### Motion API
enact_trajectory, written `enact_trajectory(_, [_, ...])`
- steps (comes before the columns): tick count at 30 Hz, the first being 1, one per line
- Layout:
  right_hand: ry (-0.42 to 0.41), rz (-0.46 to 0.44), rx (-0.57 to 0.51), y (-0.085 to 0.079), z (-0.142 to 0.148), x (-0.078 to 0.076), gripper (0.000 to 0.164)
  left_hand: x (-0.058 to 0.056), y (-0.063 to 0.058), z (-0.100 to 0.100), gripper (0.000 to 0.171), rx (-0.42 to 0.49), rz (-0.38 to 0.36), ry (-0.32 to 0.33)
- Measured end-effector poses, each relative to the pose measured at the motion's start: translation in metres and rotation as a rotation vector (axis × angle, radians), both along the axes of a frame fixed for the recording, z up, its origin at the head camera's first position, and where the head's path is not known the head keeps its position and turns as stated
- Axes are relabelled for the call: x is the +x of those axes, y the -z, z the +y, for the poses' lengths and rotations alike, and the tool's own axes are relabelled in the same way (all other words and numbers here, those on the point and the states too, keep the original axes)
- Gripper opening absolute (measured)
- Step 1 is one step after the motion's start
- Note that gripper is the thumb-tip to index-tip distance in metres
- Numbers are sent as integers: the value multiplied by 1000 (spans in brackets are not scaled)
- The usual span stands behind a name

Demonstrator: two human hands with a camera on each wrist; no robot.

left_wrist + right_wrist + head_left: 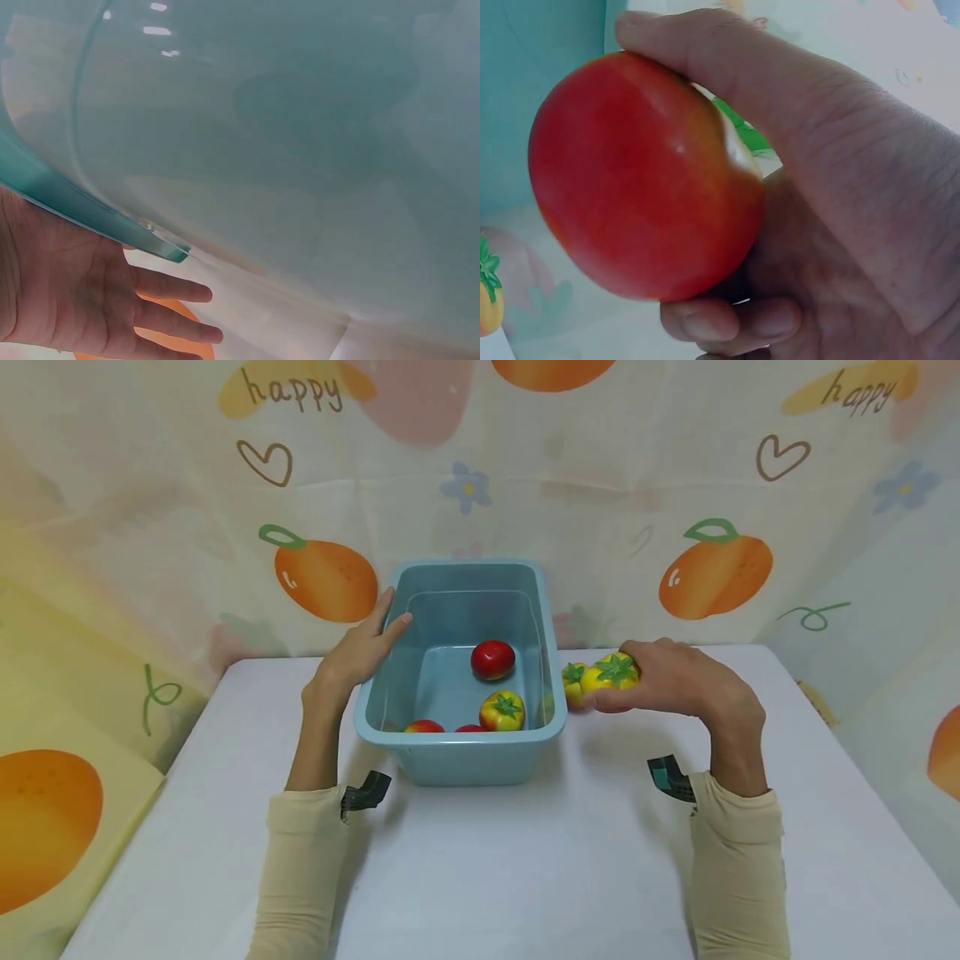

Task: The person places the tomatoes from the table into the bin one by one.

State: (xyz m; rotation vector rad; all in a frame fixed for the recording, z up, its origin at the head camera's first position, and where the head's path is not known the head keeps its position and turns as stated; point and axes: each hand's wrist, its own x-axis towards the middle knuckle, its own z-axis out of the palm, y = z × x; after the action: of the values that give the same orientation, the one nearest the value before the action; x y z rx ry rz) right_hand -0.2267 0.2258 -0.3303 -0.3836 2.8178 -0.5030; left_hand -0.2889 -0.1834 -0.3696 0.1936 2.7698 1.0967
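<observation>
Right of the blue bin (465,760), my right hand (667,677) grips a red-and-yellow toy tomato (613,672) with a green top. In the right wrist view, thumb and curled fingers hold this tomato (645,180) from opposite sides. A second tomato (573,681) sits between it and the bin's right wall. My left hand (360,652) lies at the bin's left rim, its thumb over the edge. The left wrist view has its visible fingers (176,322) straight and spread outside the bin; the thumb is hidden there.
Inside the bin are a dark red tomato (492,660), a yellow-red tomato (502,711), and two red ones partly hidden by the front rim. The bin stands on a white table (495,860), near a fruit-printed cloth (600,527) behind.
</observation>
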Motion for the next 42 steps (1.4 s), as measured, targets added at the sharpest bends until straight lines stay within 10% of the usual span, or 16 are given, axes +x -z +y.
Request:
enact_trajectory(26, [-62,670,-213,7,-51,2,71,4,-1,1,83,5,21,-7])
enact_trajectory(42, [-258,639,-313,18,-93,5,77,0,1,-1,84,16,24,8])
